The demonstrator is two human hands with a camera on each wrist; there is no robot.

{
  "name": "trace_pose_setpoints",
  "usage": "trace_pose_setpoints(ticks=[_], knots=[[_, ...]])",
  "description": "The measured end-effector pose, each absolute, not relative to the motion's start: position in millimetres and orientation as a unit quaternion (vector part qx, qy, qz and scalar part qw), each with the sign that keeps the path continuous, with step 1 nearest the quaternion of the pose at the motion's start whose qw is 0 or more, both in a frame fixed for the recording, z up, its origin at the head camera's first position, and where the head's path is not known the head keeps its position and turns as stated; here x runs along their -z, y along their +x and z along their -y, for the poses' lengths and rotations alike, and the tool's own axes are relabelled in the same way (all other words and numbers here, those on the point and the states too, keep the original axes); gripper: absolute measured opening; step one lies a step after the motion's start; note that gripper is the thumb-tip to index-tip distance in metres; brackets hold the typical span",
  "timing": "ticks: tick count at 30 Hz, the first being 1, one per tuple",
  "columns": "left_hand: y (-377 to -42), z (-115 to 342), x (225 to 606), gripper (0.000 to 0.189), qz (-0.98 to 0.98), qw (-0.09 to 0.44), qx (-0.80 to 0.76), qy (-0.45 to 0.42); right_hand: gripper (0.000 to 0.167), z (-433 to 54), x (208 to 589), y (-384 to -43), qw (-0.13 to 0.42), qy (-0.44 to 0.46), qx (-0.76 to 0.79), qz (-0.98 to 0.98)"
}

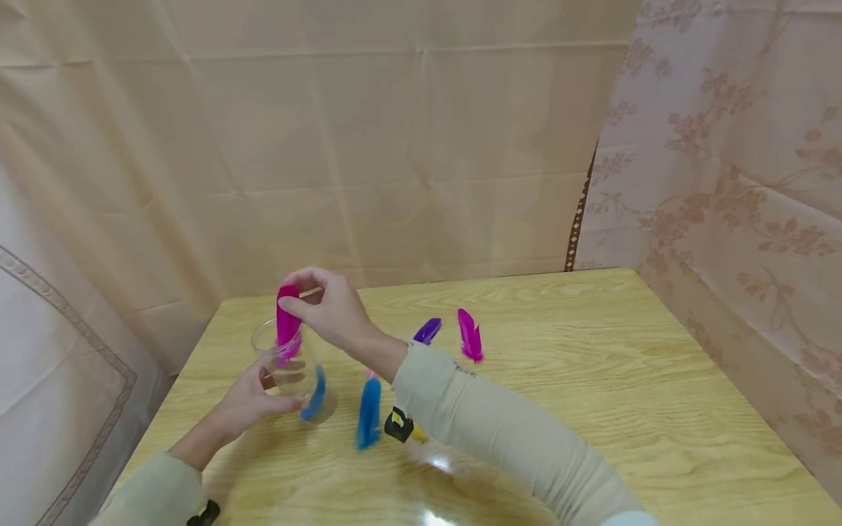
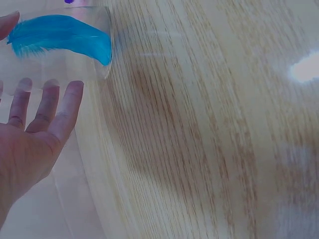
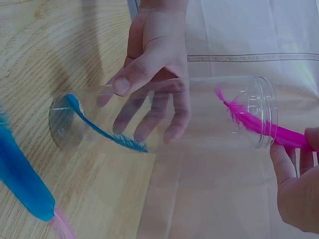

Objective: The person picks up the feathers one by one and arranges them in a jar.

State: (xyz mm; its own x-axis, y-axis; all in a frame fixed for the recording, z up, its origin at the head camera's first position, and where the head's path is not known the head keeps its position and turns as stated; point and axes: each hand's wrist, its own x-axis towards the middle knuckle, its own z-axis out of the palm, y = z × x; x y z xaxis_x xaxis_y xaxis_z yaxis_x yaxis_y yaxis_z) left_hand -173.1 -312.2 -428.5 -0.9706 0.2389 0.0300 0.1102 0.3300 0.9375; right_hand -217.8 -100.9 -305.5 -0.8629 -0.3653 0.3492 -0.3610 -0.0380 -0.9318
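My left hand (image 1: 246, 402) holds a tall clear jar (image 3: 204, 137) round its side, thumb on one side and fingers on the other. Inside, near the jar's bottom, lies a curved blue feather (image 2: 60, 32). Between thumb and fingers, my right hand (image 1: 335, 310) pinches a magenta feather (image 1: 288, 310) at the jar's mouth. The feather's fluffy end is past the rim, inside the jar, while its other end stays outside in my fingers (image 3: 284, 167).
On the wooden table (image 1: 592, 365) lie another blue feather (image 1: 369, 416) with a pale pink one (image 3: 62, 224) at its end, a purple feather (image 1: 429, 331) and a second magenta feather (image 1: 470, 334). Something yellow (image 1: 419, 435) shows by my right sleeve. Curtains (image 1: 395, 146) hang behind.
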Motion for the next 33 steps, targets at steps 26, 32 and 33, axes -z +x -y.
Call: trace_pose_setpoints(ticks=[26, 32, 33], knots=[[-175.7, 313.3, 429.0, 0.078, -0.845, 0.023, -0.519, 0.125, 0.015, 98.6, 308.7, -221.4, 0.013, -0.269, 0.700, -0.661], [-175.0, 312.6, 428.3, 0.076, -0.847, 0.023, -0.516, 0.125, 0.015, 95.3, 311.3, -223.5, 0.002, -0.270, 0.683, -0.679], [-174.9, 312.5, 428.2, 0.077, -0.847, 0.023, -0.516, 0.125, 0.016, 94.7, 311.7, -223.8, -0.001, -0.275, 0.675, -0.685]])
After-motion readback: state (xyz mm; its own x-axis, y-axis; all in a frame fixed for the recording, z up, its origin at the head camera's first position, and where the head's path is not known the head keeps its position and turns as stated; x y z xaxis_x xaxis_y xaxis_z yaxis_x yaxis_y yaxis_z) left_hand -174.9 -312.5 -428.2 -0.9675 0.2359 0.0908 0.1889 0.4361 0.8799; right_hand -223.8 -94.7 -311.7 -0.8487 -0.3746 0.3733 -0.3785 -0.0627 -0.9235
